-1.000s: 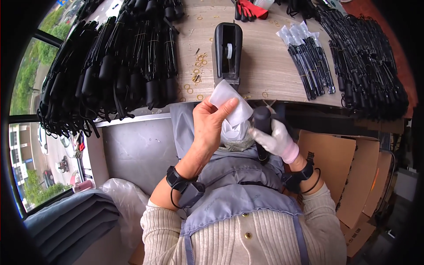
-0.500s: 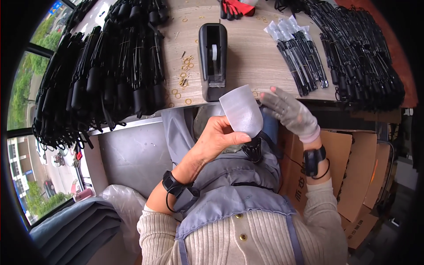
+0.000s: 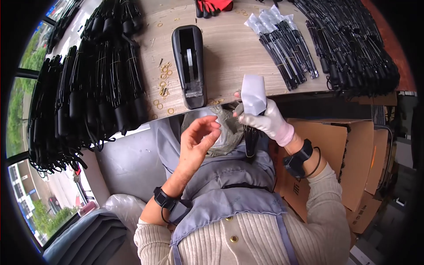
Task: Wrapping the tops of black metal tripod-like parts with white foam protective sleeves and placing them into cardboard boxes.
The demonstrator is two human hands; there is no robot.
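Observation:
My right hand (image 3: 274, 125), in a pale glove with some bare fingertips, is closed around a black folding umbrella frame (image 3: 251, 142). A white plastic sleeve (image 3: 254, 90) covers the frame's upper end, and its dark ribs hang below the hand over my lap. My bare left hand (image 3: 195, 142) is just to the left, with thumb and curled fingers apart and nothing between them. Both hands are by the table's near edge. Beyond them, a black tape dispenser (image 3: 188, 34) stands on the wooden table (image 3: 225, 53).
Piles of black umbrella frames lie at left (image 3: 84, 88) and right (image 3: 353, 48). Several plastic-tipped frames (image 3: 289, 53) rest beside the right pile. Loose rubber bands (image 3: 164, 70) lie left of the dispenser. Red-and-black gloves (image 3: 216, 6) lie at the back. Cardboard boxes (image 3: 318, 154) stand at my right.
The sleeved umbrella frame has passed from my left hand to my right. My left hand has let go and drawn back left. The view has shifted slightly right.

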